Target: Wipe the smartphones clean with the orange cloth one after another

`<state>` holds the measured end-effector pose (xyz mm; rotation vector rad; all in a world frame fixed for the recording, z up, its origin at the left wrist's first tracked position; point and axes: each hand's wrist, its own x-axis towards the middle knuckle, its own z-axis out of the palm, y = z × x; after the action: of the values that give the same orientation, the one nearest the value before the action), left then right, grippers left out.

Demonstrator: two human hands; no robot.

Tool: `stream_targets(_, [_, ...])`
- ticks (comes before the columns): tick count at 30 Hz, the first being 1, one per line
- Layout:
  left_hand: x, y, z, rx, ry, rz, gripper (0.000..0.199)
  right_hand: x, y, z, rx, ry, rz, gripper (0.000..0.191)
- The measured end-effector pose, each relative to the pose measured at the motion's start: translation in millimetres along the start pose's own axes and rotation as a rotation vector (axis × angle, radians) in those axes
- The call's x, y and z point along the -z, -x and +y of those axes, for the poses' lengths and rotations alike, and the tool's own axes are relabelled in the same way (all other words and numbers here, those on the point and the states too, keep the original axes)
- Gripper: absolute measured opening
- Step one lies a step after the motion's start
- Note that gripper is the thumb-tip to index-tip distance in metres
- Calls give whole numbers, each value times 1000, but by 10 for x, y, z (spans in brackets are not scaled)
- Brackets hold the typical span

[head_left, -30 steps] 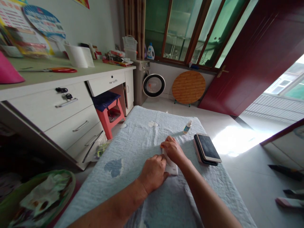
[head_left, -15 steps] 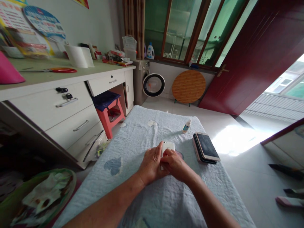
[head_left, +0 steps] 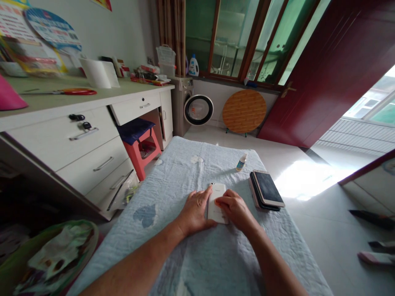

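Note:
A white phone (head_left: 218,207) lies back side up on the cloth-covered table (head_left: 191,172). My left hand (head_left: 195,211) holds the phone along its left side, fingertips at the upper left edge and thumb at the lower edge. Over the phone's right part, my right hand (head_left: 235,209) is closed, its fingers pinched on a small orange thing I cannot make out, against the phone's back. Right of my hands is a stack of devices with a gold-edged tablet (head_left: 269,189) on top. A small spray bottle (head_left: 241,163) stands beyond my right hand.
A white desk (head_left: 92,100) runs along the left, with a red stool (head_left: 143,154) under it. A waste basket (head_left: 92,242) stands at the lower left. Beyond the table are a washing machine (head_left: 180,107) with its door open and a round wooden tabletop (head_left: 243,111).
My right hand has moved right across the phone's back, away from my left hand, so more of the phone shows. The camera view has shifted slightly.

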<state>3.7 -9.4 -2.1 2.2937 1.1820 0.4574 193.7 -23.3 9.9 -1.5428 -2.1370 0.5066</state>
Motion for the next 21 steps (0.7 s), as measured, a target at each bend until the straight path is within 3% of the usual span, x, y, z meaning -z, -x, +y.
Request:
stream_targets(3, [0,-14,-19,-11,-6,7,101,-34,-30,113,-62,41,120,23])
stream_targets(6, [-7,-26,-39,-17,-6,30,99,-47,-37,141,-96,57,160,23])
stream_targets(21, [33,-33,-45,-22,0,20,90,-46,40,-221,135,-48,-124,22])
